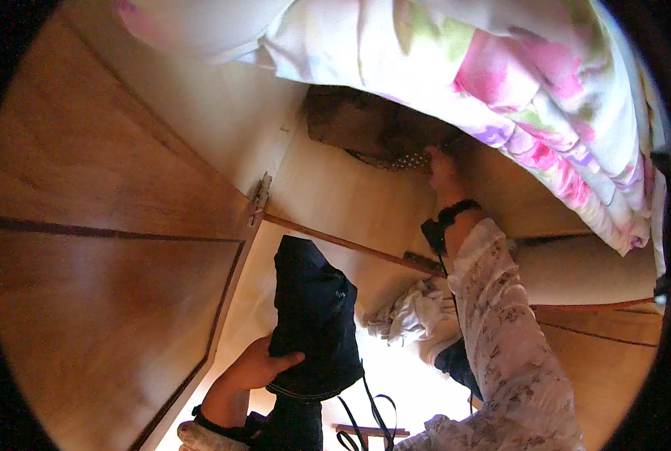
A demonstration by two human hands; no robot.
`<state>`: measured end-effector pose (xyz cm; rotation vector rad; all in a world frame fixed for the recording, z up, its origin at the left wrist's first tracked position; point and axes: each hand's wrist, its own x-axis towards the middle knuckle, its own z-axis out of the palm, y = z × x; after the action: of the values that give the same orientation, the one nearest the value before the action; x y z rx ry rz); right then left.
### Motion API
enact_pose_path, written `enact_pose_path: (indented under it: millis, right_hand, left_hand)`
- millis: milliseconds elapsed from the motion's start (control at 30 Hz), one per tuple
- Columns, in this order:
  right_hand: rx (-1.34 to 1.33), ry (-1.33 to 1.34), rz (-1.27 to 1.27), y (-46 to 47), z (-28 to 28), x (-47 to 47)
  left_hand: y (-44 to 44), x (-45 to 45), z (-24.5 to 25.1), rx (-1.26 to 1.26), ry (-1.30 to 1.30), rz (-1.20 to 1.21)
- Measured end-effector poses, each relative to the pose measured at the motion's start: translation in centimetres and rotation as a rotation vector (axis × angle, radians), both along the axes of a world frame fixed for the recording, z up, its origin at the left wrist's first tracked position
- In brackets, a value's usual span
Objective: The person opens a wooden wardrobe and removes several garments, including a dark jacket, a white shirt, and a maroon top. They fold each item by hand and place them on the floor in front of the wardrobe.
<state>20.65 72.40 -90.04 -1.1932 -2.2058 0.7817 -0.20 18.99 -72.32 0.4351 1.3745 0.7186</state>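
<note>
My left hand (pixel 259 361) grips a folded black cloth item (pixel 316 321), the thumb lying across its front. The cloth has pale stitching near its lower edge and a small light mark. Inside a wooden cabinet, my right hand (pixel 443 172) reaches to a dotted cloth edge (pixel 411 163) beside a dark brown bundle (pixel 363 121). Shadow hides the fingertips, so a hold there cannot be confirmed. White floral fabric (pixel 516 84) hangs in folds above and partly covers the dark bundle.
An open wooden door (pixel 110 293) stands at left, with a metal hinge (pixel 260 197) on its edge. The cabinet's front edge (pixel 335 242) runs below the bundle. Crumpled white cloth (pixel 417 313) lies near my right forearm. Black cords (pixel 378 414) dangle below the black cloth.
</note>
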Motion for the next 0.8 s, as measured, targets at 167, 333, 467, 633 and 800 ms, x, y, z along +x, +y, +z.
enact_pose_path:
  millis: [167, 333, 467, 633, 800]
  right_hand:
    - [-0.884, 1.094, -0.168, 2.1, -0.2, 1.3]
    - [-0.812, 1.064, -0.157, 4.0, 2.4, 0.1]
    - [-0.419, 0.553, -0.423, 1.7, 7.9, -2.6]
    - [-0.223, 0.15, -0.244, -5.0, 10.5, -4.4]
    - [-0.6, -0.029, -0.383, -8.1, 5.7, -7.5]
  left_hand:
    - [-0.3, 0.2, -0.5, -0.001, 0.008, 0.006]
    - [-0.9, 0.5, -1.4, -0.014, -0.003, -0.008]
    - [-1.0, 0.8, -1.3, -0.006, -0.026, 0.002]
    - [-0.5, 1.3, -0.9, 0.042, -0.024, 0.003]
    - [0.0, 1.4, -0.6, -0.018, 0.067, -0.061]
